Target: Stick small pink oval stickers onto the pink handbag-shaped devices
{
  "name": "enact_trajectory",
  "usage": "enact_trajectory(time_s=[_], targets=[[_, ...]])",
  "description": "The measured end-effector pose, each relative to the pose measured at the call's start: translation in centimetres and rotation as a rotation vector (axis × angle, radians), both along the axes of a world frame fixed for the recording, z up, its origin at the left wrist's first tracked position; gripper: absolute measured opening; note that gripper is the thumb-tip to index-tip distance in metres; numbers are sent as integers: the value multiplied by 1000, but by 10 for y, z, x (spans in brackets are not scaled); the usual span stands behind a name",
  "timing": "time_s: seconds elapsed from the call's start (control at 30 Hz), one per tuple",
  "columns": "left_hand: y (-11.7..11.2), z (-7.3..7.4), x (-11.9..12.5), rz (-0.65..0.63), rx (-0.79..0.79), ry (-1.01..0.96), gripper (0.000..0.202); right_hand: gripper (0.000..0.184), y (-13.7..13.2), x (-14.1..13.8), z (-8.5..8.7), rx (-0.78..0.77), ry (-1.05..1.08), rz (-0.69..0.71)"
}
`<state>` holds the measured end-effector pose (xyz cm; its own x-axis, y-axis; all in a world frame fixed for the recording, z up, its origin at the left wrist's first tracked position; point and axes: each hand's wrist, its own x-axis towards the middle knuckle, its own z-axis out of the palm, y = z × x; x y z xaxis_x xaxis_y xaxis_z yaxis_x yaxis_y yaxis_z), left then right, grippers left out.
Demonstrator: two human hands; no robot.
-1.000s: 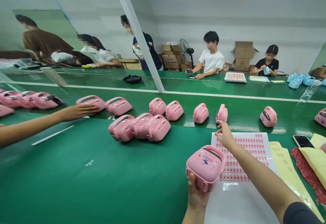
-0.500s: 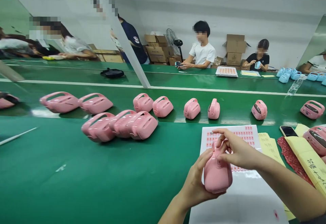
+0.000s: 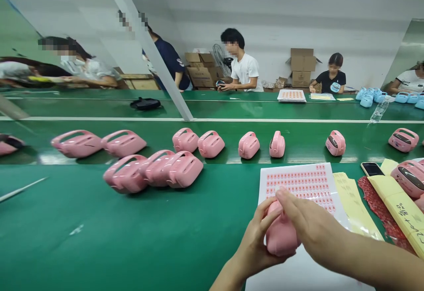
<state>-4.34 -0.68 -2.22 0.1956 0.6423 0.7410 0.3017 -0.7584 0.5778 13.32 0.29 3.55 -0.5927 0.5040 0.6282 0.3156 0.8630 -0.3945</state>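
Observation:
A small pink plastic case (image 3: 281, 238), rounded like the handled ones on the table, is held upright over the sheet. My left hand (image 3: 253, 238) is closed around its left side and underside, fingers near the top. My right hand (image 3: 308, 216) presses against its upper right side, with the fingers close together and the tips at the top. That hand hides the handle and much of the right face. Below and behind the case lies a white sheet (image 3: 300, 178) with rows of small pink-and-red stickers.
Several pink handled cases (image 3: 183, 169) stand left and along the green table (image 3: 99, 247). Yellow papers (image 3: 351, 198), a phone (image 3: 371, 168), red bubble wrap (image 3: 377, 207) and a yellow envelope (image 3: 400, 207) lie right. A slanted white post (image 3: 155, 57) rises beyond; co-workers sit across.
My right hand has turned from a fingertip pinch at the case's top to pressing along its upper right side. My left hand keeps its hold. A co-worker across has turned leftward.

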Motion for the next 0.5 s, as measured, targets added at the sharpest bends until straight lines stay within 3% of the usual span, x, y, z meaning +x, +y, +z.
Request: enact_trajectory(time_s=[0.1,0.2,0.33,0.5], targets=[[-2,3,0,2,-83,-79,86,67,11,7,-8,-16,-13,-84],[-7,5,2,-37,-126,-128,86,65,39,14,-12,-275,-63,-126],[-16,-2,11,-127,-204,-275,86,59,63,17,-22,-704,-122,21],[-21,-17,17,-113,-350,-543,64,51,55,15,-47,-889,135,-43]])
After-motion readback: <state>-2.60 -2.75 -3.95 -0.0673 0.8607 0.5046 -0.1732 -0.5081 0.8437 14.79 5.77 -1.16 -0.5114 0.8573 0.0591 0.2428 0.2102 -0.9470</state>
